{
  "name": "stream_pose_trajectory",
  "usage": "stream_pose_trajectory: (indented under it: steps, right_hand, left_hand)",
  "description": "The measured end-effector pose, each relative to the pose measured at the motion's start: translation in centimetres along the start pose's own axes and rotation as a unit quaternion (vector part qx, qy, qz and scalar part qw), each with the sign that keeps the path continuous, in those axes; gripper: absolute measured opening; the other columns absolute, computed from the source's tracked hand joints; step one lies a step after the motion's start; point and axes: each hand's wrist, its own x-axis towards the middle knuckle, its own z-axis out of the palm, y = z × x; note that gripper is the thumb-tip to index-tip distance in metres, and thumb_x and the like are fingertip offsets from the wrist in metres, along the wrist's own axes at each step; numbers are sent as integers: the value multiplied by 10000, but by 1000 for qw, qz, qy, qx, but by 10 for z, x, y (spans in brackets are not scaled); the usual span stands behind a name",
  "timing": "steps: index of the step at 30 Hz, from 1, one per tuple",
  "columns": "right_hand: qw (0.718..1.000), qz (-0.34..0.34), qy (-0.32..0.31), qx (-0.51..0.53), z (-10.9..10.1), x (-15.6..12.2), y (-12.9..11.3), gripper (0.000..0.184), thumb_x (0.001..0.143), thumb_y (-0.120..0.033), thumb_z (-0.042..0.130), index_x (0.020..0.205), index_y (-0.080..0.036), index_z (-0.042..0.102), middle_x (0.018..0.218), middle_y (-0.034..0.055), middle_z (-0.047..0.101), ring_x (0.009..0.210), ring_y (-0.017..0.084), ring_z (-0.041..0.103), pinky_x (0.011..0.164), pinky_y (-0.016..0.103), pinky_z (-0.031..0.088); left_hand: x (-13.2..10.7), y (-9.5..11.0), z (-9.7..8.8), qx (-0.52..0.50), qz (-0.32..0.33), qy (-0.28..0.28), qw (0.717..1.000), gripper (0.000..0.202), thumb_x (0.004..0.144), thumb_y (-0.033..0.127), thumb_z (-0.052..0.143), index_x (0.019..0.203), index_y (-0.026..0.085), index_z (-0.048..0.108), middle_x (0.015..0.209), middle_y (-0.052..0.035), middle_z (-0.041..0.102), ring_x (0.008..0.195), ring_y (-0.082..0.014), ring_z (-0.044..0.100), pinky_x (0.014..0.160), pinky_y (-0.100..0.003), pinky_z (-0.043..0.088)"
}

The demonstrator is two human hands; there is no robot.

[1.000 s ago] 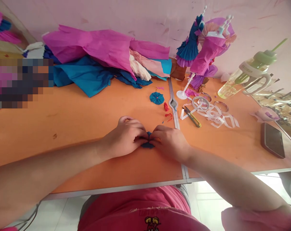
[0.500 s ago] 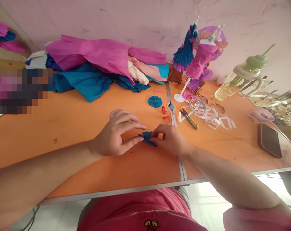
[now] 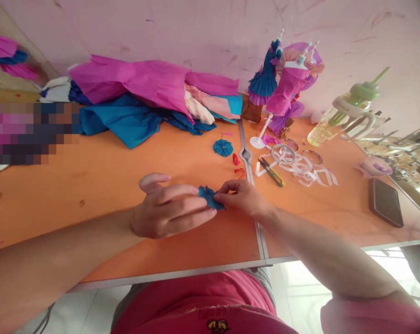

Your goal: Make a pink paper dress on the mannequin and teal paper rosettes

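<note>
Between my hands is a small crumpled piece of blue crepe paper (image 3: pixel 207 195), its edges uneven and gathered. My right hand (image 3: pixel 241 197) pinches its right side between thumb and fingers. At its left, my left hand (image 3: pixel 173 206) is turned with the fingers apart and stretched toward the paper, the fingertips over or against its near edge. A round pleated blue paper rosette (image 3: pixel 223 148) with a small red centre lies behind on the table. Beside it are a red scrap (image 3: pixel 235 159) and a curl of red string (image 3: pixel 239 173).
Yellow-handled thread snips (image 3: pixel 272 172), a tape roll (image 3: pixel 283 153) and tangled white strips (image 3: pixel 310 169) lie right. Farther back stand small dressed doll stands (image 3: pixel 288 88) and a bottle (image 3: pixel 345 111). A phone (image 3: pixel 385 202) rests near the right edge; magenta paper (image 3: pixel 136 79) is piled behind.
My left hand has rolled over, its thumb coming off the paper and its fingers now reaching along the near side. My right hand keeps its pinch nearly in place.
</note>
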Motion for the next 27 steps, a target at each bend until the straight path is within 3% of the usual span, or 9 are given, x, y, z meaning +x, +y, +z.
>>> stream_pose_trajectory:
  steps: [3,5,9,12,16,19,21,24,27]
  right_hand:
    - [994,-7,-71,82,-6,1,0,304,729,-442,734,814,-152,704,750,9,660,611,83,496,536,201,351]
    - [984,-4,-126,122,-9,-1,-3,319,740,-444,735,848,-145,711,723,3,635,564,66,450,496,195,316]
    - [969,62,-157,182,-8,-3,-6,323,697,-425,765,844,-151,680,532,-85,418,424,28,240,395,189,147]
    - [966,77,-153,195,-7,-2,-5,320,691,-409,757,843,-138,679,519,-94,369,416,21,209,387,192,111]
    - [987,45,-94,125,-8,0,-3,323,804,-416,646,966,-143,701,549,-66,436,420,37,316,383,184,204]
    - [998,-10,1,63,-11,-3,-7,352,863,-380,560,1157,-208,646,879,12,650,499,58,477,410,193,331]
    - [998,-54,24,19,-10,-7,-11,353,888,-395,521,1172,-222,640,1054,39,664,572,71,527,464,206,393]
    - [984,-128,65,-105,-4,-11,-15,269,853,-406,593,973,-194,707,926,20,679,638,86,515,578,222,417]
    - [976,-114,100,-157,3,-12,-16,230,827,-388,628,801,-173,706,726,-6,627,614,88,473,569,224,367]
  left_hand:
    - [13,-2,-3,27,39,51,998,650,675,509,819,1254,315,593,1104,-61,666,1130,-298,539,1087,-490,269]
    - [24,-4,-3,-58,-21,29,998,876,631,546,828,1372,234,479,1256,-120,583,1217,-326,492,1083,-467,344]
    - [34,-6,6,-275,-168,-94,942,433,752,469,749,1096,223,655,1099,-60,683,1043,-261,625,928,-360,483]
    - [34,-7,12,-309,-254,-129,907,254,783,443,721,885,211,714,895,-24,734,884,-226,670,827,-314,506]
    - [35,-12,12,-341,-306,-125,880,309,756,473,741,895,197,730,892,-39,757,894,-243,690,829,-330,517]
    - [36,-16,10,-377,-324,-98,862,357,766,481,735,976,192,732,955,-64,764,955,-264,695,888,-367,509]
    - [36,-17,10,-394,-330,-88,853,366,767,474,740,995,186,729,963,-74,764,960,-270,697,892,-379,507]
    - [35,-15,10,-399,-341,-73,848,348,749,462,761,940,174,724,923,-74,762,914,-262,702,849,-367,516]
    - [35,-10,11,-398,-338,-48,851,325,753,456,759,912,176,716,908,-57,757,898,-240,698,837,-340,519]
